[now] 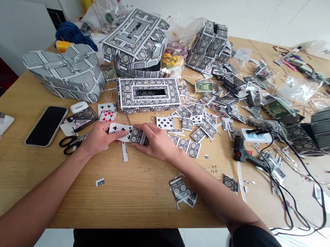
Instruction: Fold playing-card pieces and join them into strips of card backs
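My left hand (98, 137) pinches a white playing card (118, 127) with black clubs, its thumb lying across the face. Against that card's right end lies a grey patterned card piece (135, 135), gripped by the fingers of my right hand (159, 142), which cover part of it. Whether the two pieces are joined, I cannot tell. A row of patterned card pieces (184, 146) extends to the right, past my right hand. Behind both hands stands a flat box made of cards (122, 99) with a slot in its top. Black-handled scissors (70, 141) lie beside my left wrist.
A phone (46, 126) lies at the left. Card-built boxes (134, 33) and a basket-like card piece (70, 73) stand behind. Loose card scraps (228, 87) spread across the back right, near a glue gun (248, 151) and its black cables. More cut cards (180, 190) lie in front.
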Demonstrator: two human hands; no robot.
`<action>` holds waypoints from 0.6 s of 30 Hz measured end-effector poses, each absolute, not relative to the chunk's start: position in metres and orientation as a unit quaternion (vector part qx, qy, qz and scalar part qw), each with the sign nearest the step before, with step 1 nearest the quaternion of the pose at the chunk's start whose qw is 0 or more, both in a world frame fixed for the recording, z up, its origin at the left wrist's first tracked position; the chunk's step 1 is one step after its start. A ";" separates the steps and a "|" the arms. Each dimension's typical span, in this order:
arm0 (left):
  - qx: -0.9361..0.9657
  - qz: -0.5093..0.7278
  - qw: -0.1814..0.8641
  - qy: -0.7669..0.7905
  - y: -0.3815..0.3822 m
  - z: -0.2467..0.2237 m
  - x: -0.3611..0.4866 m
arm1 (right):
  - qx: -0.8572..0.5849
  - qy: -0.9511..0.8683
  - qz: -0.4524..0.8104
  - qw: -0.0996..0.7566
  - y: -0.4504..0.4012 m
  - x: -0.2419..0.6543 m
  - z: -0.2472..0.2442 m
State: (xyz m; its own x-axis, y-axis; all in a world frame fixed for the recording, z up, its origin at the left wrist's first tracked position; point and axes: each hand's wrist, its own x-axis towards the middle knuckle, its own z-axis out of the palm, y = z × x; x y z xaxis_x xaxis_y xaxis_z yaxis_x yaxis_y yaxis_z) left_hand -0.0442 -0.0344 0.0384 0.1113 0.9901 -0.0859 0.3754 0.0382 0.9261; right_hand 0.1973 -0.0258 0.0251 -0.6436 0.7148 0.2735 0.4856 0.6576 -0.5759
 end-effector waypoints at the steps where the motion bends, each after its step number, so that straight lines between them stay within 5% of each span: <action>1: 0.601 0.347 0.444 0.567 -0.034 0.039 -0.044 | -0.342 -0.877 0.230 0.245 -0.026 0.197 0.025; 18: 0.584 0.369 0.436 0.576 -0.035 0.037 -0.044 | -0.346 -0.892 0.192 0.221 -0.024 0.198 0.032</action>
State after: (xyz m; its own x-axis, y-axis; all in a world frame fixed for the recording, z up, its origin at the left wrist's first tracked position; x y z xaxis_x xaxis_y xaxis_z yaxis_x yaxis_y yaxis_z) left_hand -0.0444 -0.0354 0.0372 0.0627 0.9955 -0.0717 0.3505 0.0453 0.9355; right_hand 0.1984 -0.0237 0.0321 -0.6637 0.7010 0.2609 0.5317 0.6875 -0.4946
